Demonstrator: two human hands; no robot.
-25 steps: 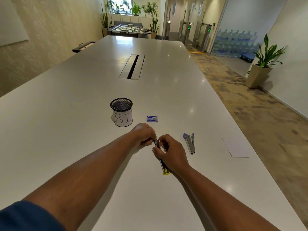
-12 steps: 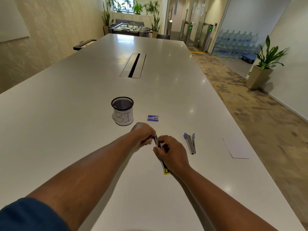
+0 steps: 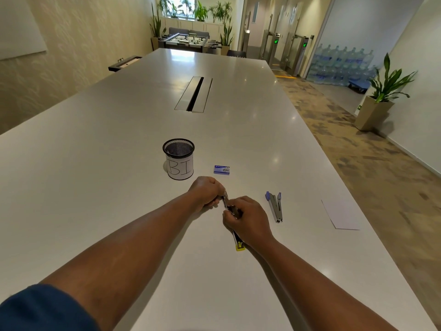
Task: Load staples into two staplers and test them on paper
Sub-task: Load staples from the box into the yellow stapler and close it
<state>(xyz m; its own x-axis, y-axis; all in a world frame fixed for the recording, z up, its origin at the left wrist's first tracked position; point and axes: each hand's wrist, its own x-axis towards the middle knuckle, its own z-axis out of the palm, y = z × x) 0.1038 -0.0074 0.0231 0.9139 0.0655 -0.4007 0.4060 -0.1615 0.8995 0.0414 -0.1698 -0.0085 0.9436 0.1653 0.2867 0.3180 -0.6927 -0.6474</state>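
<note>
A yellow-tipped stapler (image 3: 239, 244) lies lengthwise on the white table (image 3: 119, 151), its near end showing under my right wrist. My left hand (image 3: 206, 192) grips its far end with curled fingers. My right hand (image 3: 247, 219) curls over its middle, fingertips pinching at the metal magazine. A second stapler (image 3: 275, 206), silver with purple ends, lies open on the table to the right, untouched. A small blue staple box (image 3: 221, 170) sits beyond my hands. A white sheet of paper (image 3: 340, 215) lies near the table's right edge.
A black mesh pen cup (image 3: 179, 158) with a white label reading "BI" stands just beyond my left hand. A cable slot (image 3: 194, 94) runs down the table's middle. The table's right edge drops to a carpeted floor with a potted plant (image 3: 381, 96).
My hands stay on the yellow-tipped stapler; the right fingers have shifted slightly along the magazine. Everything else on the table is where it was.
</note>
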